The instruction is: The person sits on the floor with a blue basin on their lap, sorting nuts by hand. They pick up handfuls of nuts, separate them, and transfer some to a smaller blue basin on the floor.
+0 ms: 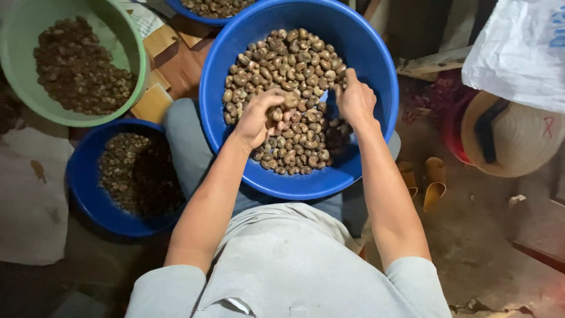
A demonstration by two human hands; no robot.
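A large blue basin [376, 65] is rested on the lap, and a heap of brown cashew nuts [288, 65] is held in it. The left hand [262, 118] is curled loosely over the nuts at the middle of the heap, a few nuts being cupped under the bent fingers. The right hand [355, 100] is laid on the right side of the heap, its fingers half bent and pressed among the nuts; whether any nut is gripped cannot be told. A green basin [23, 35] of darker nuts is seen at upper left, and a smaller blue basin [82, 188] just beneath it. A conical hat [518, 138] lies on the floor at right.
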